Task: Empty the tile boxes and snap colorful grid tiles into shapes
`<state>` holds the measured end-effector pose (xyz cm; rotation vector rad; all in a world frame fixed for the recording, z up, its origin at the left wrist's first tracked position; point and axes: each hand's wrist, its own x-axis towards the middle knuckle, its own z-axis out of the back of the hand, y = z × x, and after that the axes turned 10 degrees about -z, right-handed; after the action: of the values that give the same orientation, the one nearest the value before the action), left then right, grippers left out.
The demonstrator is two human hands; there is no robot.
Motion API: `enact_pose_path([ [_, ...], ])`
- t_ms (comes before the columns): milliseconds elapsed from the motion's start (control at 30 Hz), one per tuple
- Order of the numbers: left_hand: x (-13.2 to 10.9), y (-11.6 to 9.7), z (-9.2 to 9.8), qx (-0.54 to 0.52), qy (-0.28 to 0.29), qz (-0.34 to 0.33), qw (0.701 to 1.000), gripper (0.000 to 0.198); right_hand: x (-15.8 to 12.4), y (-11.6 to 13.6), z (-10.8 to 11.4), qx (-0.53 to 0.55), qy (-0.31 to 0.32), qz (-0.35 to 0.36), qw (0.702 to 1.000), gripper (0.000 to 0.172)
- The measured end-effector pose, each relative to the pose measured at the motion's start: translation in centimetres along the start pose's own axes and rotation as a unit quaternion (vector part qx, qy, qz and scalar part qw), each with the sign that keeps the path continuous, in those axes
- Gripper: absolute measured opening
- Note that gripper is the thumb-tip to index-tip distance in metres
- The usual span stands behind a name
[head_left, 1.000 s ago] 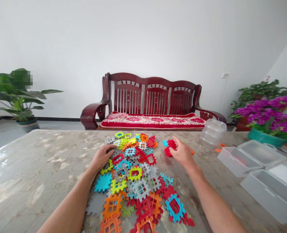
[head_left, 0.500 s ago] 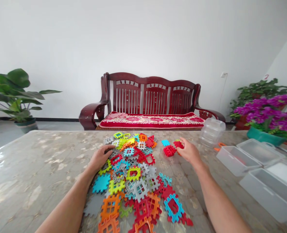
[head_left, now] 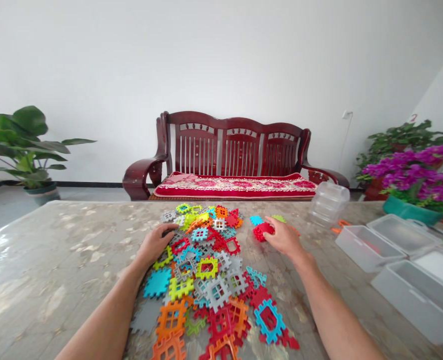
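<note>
The right hand has moved left since the earlier view and now reaches further toward the red clump of joined plastic tiles. Its fingers lie close together and their tips touch the clump's right side. Whether they are clamped on it or only resting against it, I cannot tell. A green tile now shows just above the fingers, a blue tile lies just beyond the clump, and an orange piece sits just past the hand.

The left hand lies palm down on the far part of the spread of waffle-shaped tiles, fingers loosely curved and resting on grey tiles, holding nothing that I can see. The tiles, in orange, red, grey, blue and lime, overlap in a long heap between the hands and run toward the near table edge.

They lie on a mottled stone-look table. To the right stand open clear plastic boxes and a stack of clear containers, with a small orange piece between them. Beyond the table are a dark red wooden bench with a floral cushion, a leafy potted plant, and purple flowers in a teal pot.
</note>
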<state>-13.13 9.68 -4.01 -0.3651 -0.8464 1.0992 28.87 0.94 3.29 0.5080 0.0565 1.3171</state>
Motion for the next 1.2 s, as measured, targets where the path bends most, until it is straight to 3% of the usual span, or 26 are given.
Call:
enact_pose_path([
  [233,-0.1,-0.3,0.1,-0.001,0.000,0.006,1.000,0.043,-0.1,0.9,0.1,0.046,-0.069,0.035,0.996,0.038],
  [367,0.0,-0.4,0.1,-0.005,0.002,0.011,1.000,0.042,-1.1,2.9,-0.8,0.081,-0.001,0.091,0.993,0.037],
  [633,0.0,-0.2,0.0,0.002,0.000,0.006,1.000,0.043,-3.6,5.4,-3.3,0.036,0.132,0.224,0.965,0.065],
  [900,-0.1,-0.4,0.0,0.004,0.002,0.014,1.000,0.042,-3.6,5.3,-3.8,0.017,0.133,0.230,0.964,0.052],
  [1067,-0.1,-0.4,0.1,0.007,0.000,0.003,1.000,0.045,-3.7,5.5,-3.9,0.058,0.133,0.201,0.969,0.063],
  [1200,0.0,-0.2,0.0,0.004,0.003,0.004,1.000,0.046,-3.4,5.7,-4.5,0.068,0.142,0.191,0.969,0.061],
])
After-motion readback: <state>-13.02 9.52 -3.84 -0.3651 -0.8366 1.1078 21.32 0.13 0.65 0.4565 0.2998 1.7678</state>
